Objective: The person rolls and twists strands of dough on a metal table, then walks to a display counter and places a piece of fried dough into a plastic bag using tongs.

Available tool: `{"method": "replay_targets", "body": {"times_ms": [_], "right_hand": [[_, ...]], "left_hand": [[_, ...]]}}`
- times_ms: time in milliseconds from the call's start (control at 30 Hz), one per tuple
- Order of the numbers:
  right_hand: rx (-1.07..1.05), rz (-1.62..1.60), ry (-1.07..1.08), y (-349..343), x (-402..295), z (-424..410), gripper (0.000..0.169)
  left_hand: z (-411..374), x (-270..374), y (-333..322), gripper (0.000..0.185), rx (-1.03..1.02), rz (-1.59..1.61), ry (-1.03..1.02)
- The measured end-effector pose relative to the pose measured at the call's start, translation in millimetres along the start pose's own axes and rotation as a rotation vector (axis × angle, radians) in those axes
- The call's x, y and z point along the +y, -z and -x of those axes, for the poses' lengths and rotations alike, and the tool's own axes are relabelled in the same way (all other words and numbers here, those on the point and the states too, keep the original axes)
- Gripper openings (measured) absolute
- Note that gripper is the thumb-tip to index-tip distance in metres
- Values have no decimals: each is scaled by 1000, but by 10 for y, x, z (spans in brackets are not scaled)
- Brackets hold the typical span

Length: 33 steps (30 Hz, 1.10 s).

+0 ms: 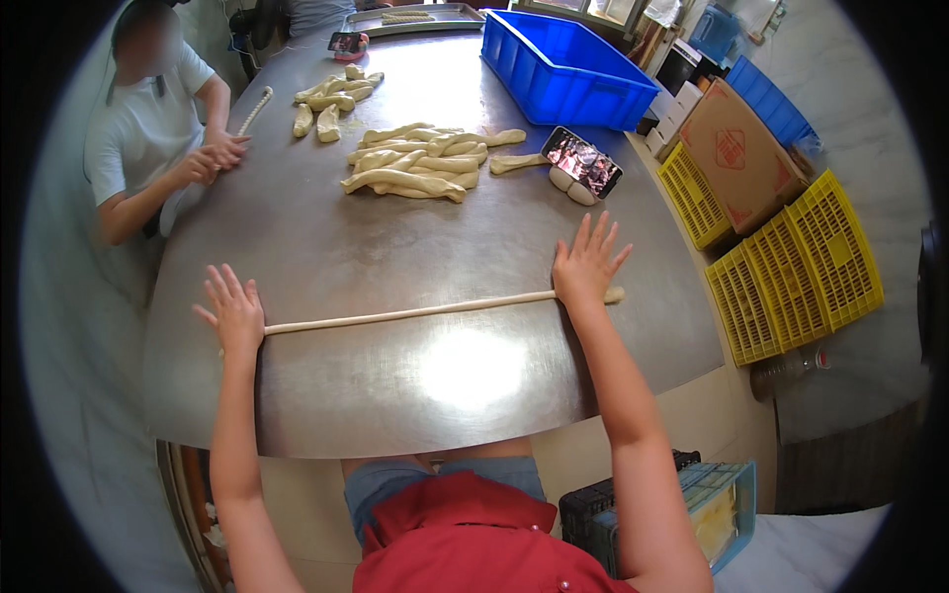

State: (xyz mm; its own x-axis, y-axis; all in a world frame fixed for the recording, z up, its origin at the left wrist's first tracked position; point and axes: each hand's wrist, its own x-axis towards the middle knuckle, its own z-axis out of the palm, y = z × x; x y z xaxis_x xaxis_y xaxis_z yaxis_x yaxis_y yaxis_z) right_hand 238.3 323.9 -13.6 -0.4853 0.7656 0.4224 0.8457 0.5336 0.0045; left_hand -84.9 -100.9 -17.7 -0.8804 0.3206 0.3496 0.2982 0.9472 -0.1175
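A long thin rope of dough (415, 313) lies across the metal table (334, 400) in front of me. My left hand (236, 311) rests on its left end, palm down with the fingers spread. Over the right end lies my right hand (586, 268), also flat with spread fingers, and a thicker tip of dough shows just beyond it. Farther back is a pile of thick dough strips (415, 163), with more dough pieces (334, 96) behind it to the left. One strip (515, 163) reaches towards a phone (583, 163) propped on a rounded stand.
At the far left another person (148, 126) handles a twisted dough rope (256, 110). A blue plastic crate (567, 74) stands at the back right, and a metal tray (415, 21) with twisted dough at the far edge. Yellow crates (801, 267) and a cardboard box (734, 156) flank the table's right side.
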Motion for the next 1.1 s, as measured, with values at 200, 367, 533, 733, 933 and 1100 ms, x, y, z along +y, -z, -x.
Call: {"method": "replay_targets", "body": {"times_ms": [200, 367, 533, 733, 933, 1100], "right_hand": [[-195, -188, 58, 590, 816, 1360, 68], [-228, -85, 47, 785, 1099, 1696, 69], [-90, -143, -9, -48, 1150, 85, 73], [-200, -167, 197, 126, 1383, 429, 68], [-262, -240, 250, 849, 1514, 1777, 62], [-277, -149, 110, 285, 1460, 697, 67]], "left_hand": [[1152, -286, 667, 49, -244, 360, -276], [1497, -512, 756, 49, -268, 317, -146], [-29, -666, -360, 55, -40, 279, 99], [117, -551, -34, 53, -54, 390, -342], [1434, -840, 668, 56, -289, 290, -320], [451, -817, -113, 56, -176, 362, -152]]}}
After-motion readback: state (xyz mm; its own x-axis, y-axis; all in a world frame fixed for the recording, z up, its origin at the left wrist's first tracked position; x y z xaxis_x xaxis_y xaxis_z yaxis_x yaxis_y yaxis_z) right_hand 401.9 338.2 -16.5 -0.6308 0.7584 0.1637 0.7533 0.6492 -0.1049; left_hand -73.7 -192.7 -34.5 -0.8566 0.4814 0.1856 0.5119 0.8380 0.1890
